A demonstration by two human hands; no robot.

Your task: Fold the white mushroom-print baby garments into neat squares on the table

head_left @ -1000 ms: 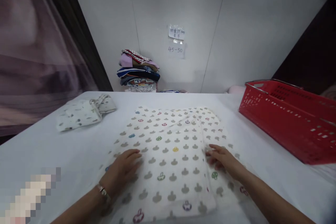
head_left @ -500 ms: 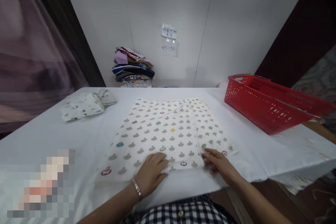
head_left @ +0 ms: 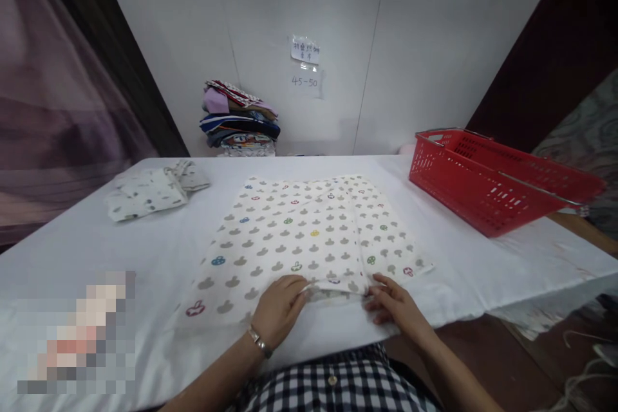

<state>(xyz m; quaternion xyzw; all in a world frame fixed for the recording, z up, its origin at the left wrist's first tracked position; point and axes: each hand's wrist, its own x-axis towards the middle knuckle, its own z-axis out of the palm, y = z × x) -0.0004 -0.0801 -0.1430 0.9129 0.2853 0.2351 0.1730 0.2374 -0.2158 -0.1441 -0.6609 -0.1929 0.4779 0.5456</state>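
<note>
Since the frame half a second earlier, the near edge of the mushroom-print cloth (head_left: 299,225) had come up off the bench (head_left: 154,251) between the two hands, where before it lay nearly flat. Both hands remained at that near edge.

The cloth was spread over the middle of the frame, with one layer lying over another; the edge of the upper layer ran down its right part, and the lower layer showed beyond it to the right. The left hand (head_left: 280,309), lower centre, had its fingers together and closed on the raised near edge. A bracelet (head_left: 261,341) circled that wrist. The right hand (head_left: 396,310), lower right of centre, had its fingers half curled and slightly apart at the near corner of the upper layer; whether it gripped the fabric I could not tell.

A leaf-print cloth (head_left: 147,194) lay bunched at the left of the frame, well apart from the hands. A red basket (head_left: 463,190) stood at the right. Toward the upper left, a pile of folded fabrics (head_left: 241,122) rose beyond the far edge, and a paper sign (head_left: 305,82) reading "45-50" hung on the wall (head_left: 410,45) at upper centre. Checked clothing (head_left: 333,386) showed at the bottom.
</note>
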